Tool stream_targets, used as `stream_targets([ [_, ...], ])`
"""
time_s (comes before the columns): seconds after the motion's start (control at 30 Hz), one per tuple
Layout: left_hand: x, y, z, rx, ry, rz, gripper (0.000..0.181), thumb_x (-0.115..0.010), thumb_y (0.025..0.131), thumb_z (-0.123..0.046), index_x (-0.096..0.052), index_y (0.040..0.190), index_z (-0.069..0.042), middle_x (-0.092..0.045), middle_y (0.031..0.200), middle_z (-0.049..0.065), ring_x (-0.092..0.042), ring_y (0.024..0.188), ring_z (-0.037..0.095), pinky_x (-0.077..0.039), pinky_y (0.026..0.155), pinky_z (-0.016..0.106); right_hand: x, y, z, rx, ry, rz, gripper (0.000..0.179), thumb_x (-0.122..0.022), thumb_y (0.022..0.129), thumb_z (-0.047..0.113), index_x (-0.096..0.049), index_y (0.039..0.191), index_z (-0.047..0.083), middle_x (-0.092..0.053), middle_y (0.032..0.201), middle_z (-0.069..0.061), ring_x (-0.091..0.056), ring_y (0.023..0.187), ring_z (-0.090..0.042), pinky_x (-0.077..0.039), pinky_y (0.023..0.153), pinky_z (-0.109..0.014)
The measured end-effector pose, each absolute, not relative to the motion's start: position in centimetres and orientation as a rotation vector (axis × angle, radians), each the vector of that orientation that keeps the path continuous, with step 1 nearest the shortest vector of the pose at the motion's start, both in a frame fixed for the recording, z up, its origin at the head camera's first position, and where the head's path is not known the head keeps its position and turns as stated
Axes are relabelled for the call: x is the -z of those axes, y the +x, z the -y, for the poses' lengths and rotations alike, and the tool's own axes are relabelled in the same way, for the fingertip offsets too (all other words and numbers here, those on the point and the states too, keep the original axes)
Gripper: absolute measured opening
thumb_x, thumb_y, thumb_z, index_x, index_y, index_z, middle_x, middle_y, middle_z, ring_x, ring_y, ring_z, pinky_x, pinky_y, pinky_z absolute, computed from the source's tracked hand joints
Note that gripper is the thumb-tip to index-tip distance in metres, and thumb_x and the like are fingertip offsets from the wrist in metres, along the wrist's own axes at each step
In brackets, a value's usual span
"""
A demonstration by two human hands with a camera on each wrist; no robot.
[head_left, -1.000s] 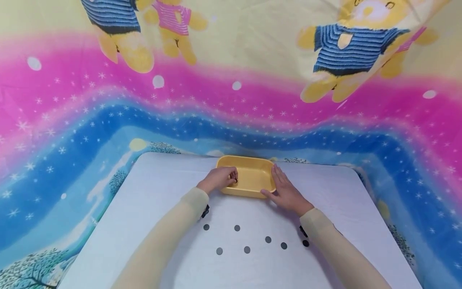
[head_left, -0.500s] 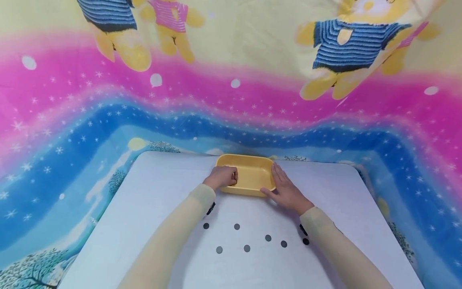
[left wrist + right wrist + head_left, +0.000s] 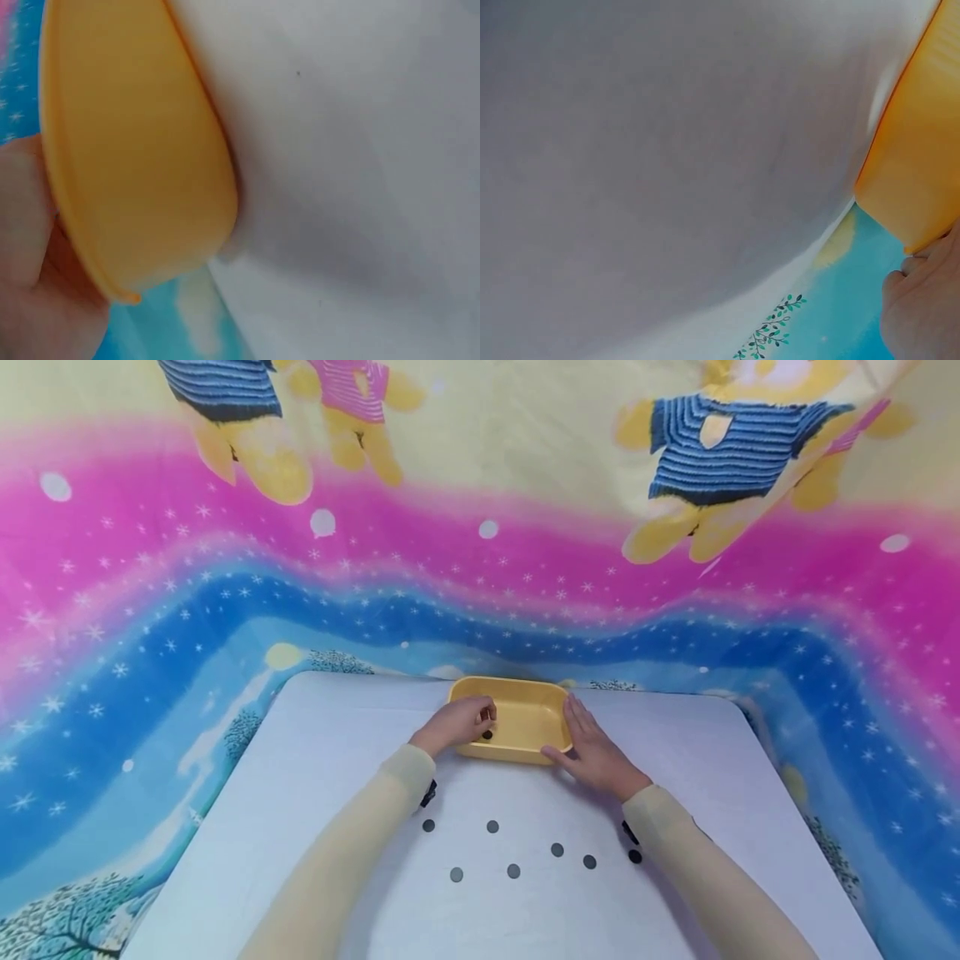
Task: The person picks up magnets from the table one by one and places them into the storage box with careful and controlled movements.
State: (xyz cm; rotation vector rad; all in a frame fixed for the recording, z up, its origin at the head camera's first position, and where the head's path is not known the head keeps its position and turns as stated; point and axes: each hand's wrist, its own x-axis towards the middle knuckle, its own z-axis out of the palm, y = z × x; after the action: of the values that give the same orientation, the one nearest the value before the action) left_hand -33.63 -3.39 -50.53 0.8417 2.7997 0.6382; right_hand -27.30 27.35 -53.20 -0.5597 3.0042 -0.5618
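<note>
A yellow plastic container stands at the far edge of the white table. My left hand reaches over its left side, fingers curled down inside, with a small dark round disc at the fingertips. In the left wrist view, the container's outer wall hides my fingertips, and part of the left hand shows beyond the rim. My right hand rests against the container's right end, fingers straight along the side and thumb at the near rim. The right wrist view catches only the right hand's edge.
Several flat round discs lie scattered on the table in front of the container, among them a grey disc and a darker disc near the right sleeve. A patterned cloth hangs behind and around the table.
My left hand dipped deeper into the container, then drew back slightly up and left; the dark disc shows more plainly below the fingertips. My right hand stays against the container.
</note>
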Motion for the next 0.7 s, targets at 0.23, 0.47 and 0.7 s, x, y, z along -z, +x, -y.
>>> stream_targets([
  [0.23,49.0,-31.8,5.8,-0.761,0.919,-2.804,0.009,-0.070,0.107,-0.021,-0.070,0.114,-0.017,-0.067,0.105,-0.005,-0.060,0.088,0.014,-0.054,0.082,0.033,53.0,-27.3,-27.2,0.576,-0.584,-2.999,0.111,-0.046,0.103,0.076,0.008,0.171,0.006,0.010,0.181,-0.011,0.003,0.167,-0.033,-0.014,0.133,-0.057],
  [0.47,48.2,-29.1,8.4,-0.772,0.933,-2.823,0.018,-0.074,0.105,-0.022,-0.072,0.120,-0.014,-0.068,0.111,-0.005,-0.063,0.100,0.016,-0.056,0.091,0.037,52.8,-27.3,-27.3,0.561,-0.580,-3.003,0.112,-0.047,0.103,0.076,0.009,0.171,0.006,0.010,0.181,-0.012,0.002,0.167,-0.035,-0.014,0.133,-0.058],
  [0.7,48.5,-27.0,10.9,-0.769,0.936,-2.839,0.019,-0.072,0.106,-0.024,-0.072,0.122,-0.015,-0.066,0.108,-0.005,-0.066,0.102,0.021,-0.056,0.091,0.037,52.9,-27.3,-27.4,0.570,-0.568,-2.991,0.113,-0.046,0.102,0.077,0.009,0.171,0.007,0.010,0.181,-0.012,0.002,0.167,-0.036,-0.014,0.133,-0.060],
])
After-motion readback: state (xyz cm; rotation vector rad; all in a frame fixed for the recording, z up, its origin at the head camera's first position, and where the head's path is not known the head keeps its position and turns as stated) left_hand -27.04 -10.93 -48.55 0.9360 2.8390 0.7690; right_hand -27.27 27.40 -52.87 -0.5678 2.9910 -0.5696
